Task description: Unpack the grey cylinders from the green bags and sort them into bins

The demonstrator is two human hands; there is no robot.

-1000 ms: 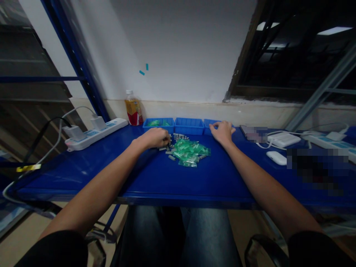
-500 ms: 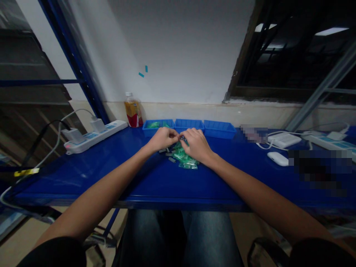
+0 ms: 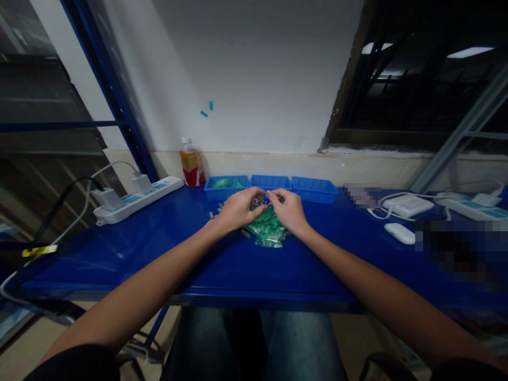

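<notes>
My left hand [image 3: 239, 207] is over the left side of a pile on the blue table, its thumb and curved fingers apart with nothing visible between them. Close beside it, my right hand [image 3: 291, 210] is closed in a pinch at the pile's upper right; whatever its fingertips hold is too small to make out. Beneath and between both hands lie small green plastic packets [image 3: 266, 228], partly covered by the fingers. Several small grey cylindrical pieces [image 3: 246, 233] are scattered along the left edge of the heap and behind it.
Three blue bins [image 3: 313, 189] line the wall, the left one with green packets inside. A drink bottle [image 3: 192, 164] stands left of them. Power strips [image 3: 138, 200] lie at both sides. A white case [image 3: 399, 233] and a white adapter [image 3: 408, 205] with cables are at right.
My left hand has opened and spread over the left of the pile. My right hand has turned, its fingertips still pinched. The whole view has shifted slightly downward.
</notes>
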